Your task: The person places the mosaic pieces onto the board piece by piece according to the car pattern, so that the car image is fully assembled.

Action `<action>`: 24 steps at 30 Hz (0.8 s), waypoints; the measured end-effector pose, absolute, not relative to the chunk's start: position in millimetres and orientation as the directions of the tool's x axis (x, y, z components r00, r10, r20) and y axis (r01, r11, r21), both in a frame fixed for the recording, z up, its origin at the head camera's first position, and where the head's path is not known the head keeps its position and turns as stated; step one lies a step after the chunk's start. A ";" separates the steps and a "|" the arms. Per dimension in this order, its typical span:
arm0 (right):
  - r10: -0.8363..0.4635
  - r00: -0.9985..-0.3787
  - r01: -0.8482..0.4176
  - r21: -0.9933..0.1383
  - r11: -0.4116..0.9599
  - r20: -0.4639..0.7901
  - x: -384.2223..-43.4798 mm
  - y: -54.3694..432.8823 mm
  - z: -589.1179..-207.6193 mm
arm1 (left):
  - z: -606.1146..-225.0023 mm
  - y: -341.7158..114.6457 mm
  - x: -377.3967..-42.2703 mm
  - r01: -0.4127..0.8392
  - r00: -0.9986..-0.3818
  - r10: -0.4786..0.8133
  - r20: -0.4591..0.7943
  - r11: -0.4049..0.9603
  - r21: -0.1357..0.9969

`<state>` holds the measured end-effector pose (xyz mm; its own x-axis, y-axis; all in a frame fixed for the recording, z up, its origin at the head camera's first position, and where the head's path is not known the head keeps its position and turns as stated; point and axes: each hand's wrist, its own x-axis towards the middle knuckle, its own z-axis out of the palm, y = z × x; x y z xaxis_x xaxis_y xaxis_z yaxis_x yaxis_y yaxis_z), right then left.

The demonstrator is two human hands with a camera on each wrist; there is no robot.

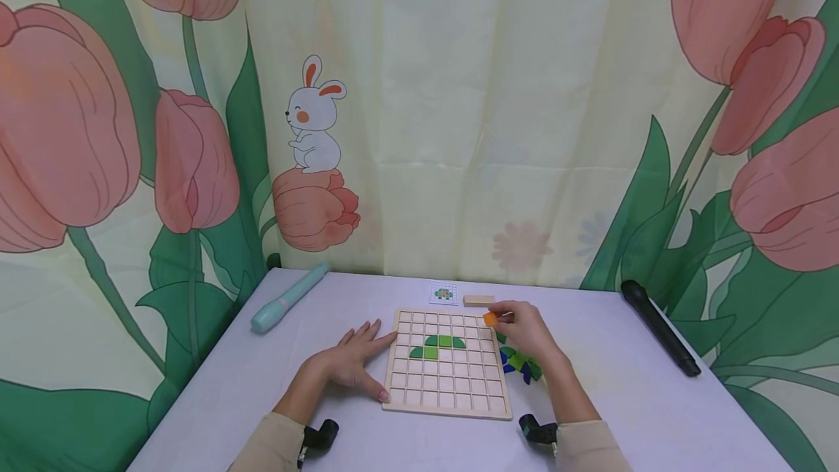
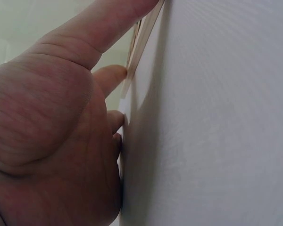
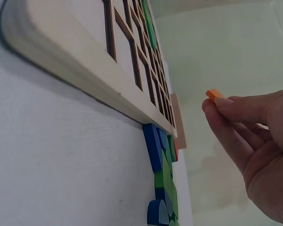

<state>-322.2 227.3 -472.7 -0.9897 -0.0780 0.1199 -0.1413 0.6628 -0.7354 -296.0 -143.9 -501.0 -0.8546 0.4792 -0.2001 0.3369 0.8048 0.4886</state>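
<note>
A wooden grid board (image 1: 452,377) lies on the table, with several green pieces (image 1: 445,341) set in its upper cells. My left hand (image 1: 354,359) rests at the board's left side, fingers spread, its thumb and index finger touching the frame. In the left wrist view the thumb (image 2: 99,28) reaches the board's edge. Over the board's upper right corner, my right hand (image 1: 527,330) pinches a small orange piece (image 1: 489,320) between thumb and fingertips. The right wrist view shows this orange piece (image 3: 216,95) held up above the table.
Loose blue and green pieces (image 1: 521,364) lie in a pile along the board's right side. Behind the board are a small pattern card (image 1: 443,293) and a wooden block (image 1: 479,301). A teal cylinder (image 1: 288,299) lies at left, a black rod (image 1: 660,328) at right.
</note>
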 end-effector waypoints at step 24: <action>-0.261 -0.955 -0.279 -0.731 0.623 0.142 -315.7 198.4 -474.4 | -500.3 -145.0 -294.9 0.330 -0.855 0.480 -0.195 0.795 0.509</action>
